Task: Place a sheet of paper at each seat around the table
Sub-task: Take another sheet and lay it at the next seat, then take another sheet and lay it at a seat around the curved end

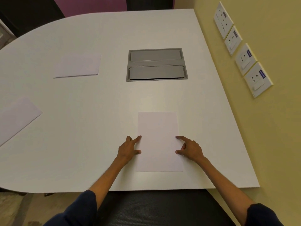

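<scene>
Altogether three sheets, two hands; one table

table: white table, rounded far-left edge, straight right edge against a yellow wall
centre: grey two-lid cable hatch set flush in the top
near edge: sheet of paper lying flat, portrait
left edge: second sheet, angled
far left: third sheet, flat

Head camera looks down, close over table.
</scene>
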